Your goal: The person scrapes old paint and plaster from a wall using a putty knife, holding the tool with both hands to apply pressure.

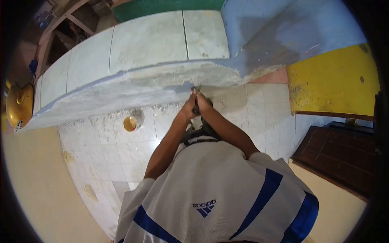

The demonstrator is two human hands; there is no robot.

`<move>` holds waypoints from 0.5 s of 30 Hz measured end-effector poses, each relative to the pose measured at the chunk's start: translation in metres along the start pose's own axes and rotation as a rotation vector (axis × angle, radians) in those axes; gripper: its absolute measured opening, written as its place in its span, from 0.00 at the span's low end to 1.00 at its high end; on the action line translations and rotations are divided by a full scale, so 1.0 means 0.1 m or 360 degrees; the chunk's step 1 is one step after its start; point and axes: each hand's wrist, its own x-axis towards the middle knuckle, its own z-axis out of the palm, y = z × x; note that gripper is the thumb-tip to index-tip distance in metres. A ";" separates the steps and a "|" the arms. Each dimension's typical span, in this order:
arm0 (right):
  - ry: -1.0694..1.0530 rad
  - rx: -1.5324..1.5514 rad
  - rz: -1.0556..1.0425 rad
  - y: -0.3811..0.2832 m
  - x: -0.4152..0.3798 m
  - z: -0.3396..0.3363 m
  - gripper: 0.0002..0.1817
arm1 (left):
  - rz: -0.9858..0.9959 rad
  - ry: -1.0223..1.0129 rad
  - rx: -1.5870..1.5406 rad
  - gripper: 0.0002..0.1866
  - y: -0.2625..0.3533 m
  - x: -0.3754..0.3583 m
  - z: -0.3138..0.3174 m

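Both hands come together in front of me at the low wall [150, 83], whose face is patchy grey and white. My left hand [189, 108] and my right hand [204, 104] are closed around one small hand tool. It looks like a scraper [195, 88], its head against the upper part of the wall face, just beside a bluish-grey patch. The fingers hide most of its handle. Crumbs of loosened material lie on the floor along the wall's foot.
A small white tub [131, 123] stands on the tiled floor [109, 141] at left. White tiles [148, 38] top the wall, with a gold helmet [20, 107] at its left end. To the right are a yellow panel [334, 81] and a dark brown door [336, 158].
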 end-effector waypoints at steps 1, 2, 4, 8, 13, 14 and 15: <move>0.0012 -0.0020 -0.0011 0.01 -0.02 0.03 0.12 | -0.0013 -0.0050 -0.0019 0.31 0.01 -0.26 0.14; 0.0021 -0.0038 -0.0015 -0.02 -0.05 0.04 0.12 | -0.0016 -0.0060 -0.0049 0.31 -0.02 -0.37 0.16; 0.0042 -0.0091 -0.0009 0.03 0.00 -0.05 0.12 | -0.0060 -0.0101 -0.0222 0.33 -0.16 -0.53 0.09; 0.0057 -0.0195 -0.0033 0.10 0.20 -0.24 0.14 | -0.0133 -0.0190 -0.0448 0.36 -0.16 -0.75 0.20; -0.0051 -0.0216 -0.0068 -0.18 -0.18 -0.03 0.14 | -0.0154 -0.0224 -0.0344 0.34 -0.07 -1.05 0.38; -0.0056 -0.0270 -0.0082 -0.23 -0.25 0.05 0.13 | -0.0161 -0.0221 -0.0304 0.35 -0.08 -1.05 0.41; -0.0061 -0.0322 -0.0100 -0.26 -0.27 0.08 0.14 | -0.0169 -0.0220 -0.0261 0.36 -0.07 -1.08 0.47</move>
